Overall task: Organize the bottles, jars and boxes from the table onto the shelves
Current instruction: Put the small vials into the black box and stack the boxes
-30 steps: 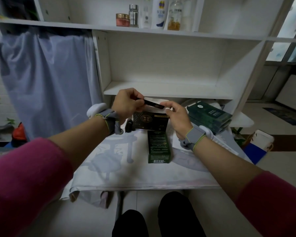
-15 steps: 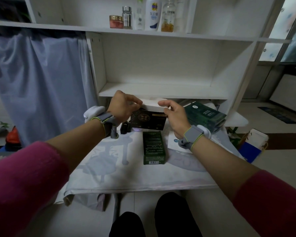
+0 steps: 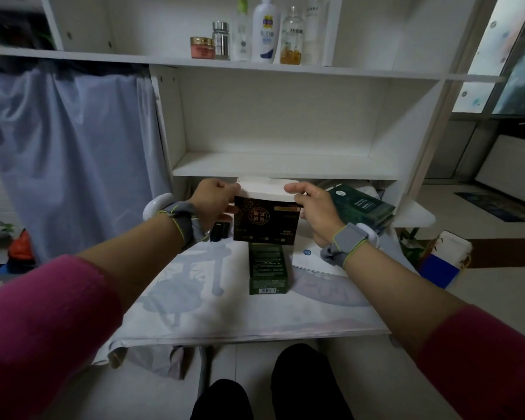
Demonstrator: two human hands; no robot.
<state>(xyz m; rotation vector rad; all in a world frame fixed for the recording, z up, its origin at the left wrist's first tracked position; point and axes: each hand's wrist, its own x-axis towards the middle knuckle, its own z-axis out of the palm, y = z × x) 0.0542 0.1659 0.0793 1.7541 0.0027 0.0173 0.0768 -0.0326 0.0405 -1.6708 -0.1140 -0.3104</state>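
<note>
Shelving work at a worktop [image 3: 194,304] draped in pale printed cloth: the left hand [image 3: 212,204] and the right hand [image 3: 314,207], both in grey wrist straps below pink sleeves, hold an upright black cardboard box with a gold round emblem and a white top [image 3: 265,221] between them. Each grip is clenched on the box, the left on its upper left edge and the right on its upper right corner. The box stands at the far side of the worktop, just below the front edge of the bare white lower shelf [image 3: 279,168]; whether its base touches the cloth cannot be told. A narrow dark green carton [image 3: 268,268] lies flat on the cloth just in front of the black box. A stack of wide dark green boxes [image 3: 361,207] sits to the right, behind the right wrist, and a small dark container [image 3: 219,231] stands just left of the black box. On the upper shelf [image 3: 103,56] stand a pink jar with a gold lid [image 3: 202,47], a silver-capped jar [image 3: 221,40], a white lotion bottle with a blue label [image 3: 266,28] and a clear bottle with amber contents [image 3: 291,36]. A pale blue curtain [image 3: 73,147] hangs at left.
</note>
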